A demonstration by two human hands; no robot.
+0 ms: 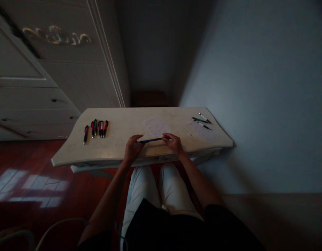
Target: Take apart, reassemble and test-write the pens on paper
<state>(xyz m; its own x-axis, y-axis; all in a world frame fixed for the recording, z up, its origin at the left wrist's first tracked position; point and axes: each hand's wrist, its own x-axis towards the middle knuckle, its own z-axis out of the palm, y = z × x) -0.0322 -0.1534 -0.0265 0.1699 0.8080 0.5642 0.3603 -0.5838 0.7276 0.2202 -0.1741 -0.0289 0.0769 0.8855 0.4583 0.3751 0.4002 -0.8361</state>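
Observation:
A dark blue pen (152,140) is held level above the front of a white table (121,118). My left hand (133,148) has its fingers around the pen's left end, with a ring on one finger. At the other end, the fingertips of my right hand (174,143) pinch the pen. A sheet of paper with faint marks (156,125) lies flat just beyond my hands. To the left, several pens with red, green and dark barrels stand out in a row, among them a green pen (95,127) and a purple pen (86,134) set slightly apart.
On the right lie a second marked paper (204,131), a green pen (200,120) and two white-and-black pens, one of them a white-and-black pen (206,118). A cabinet (98,76) borders the left side, and a pale wall (268,104) the right. My knees are beneath the table's front edge.

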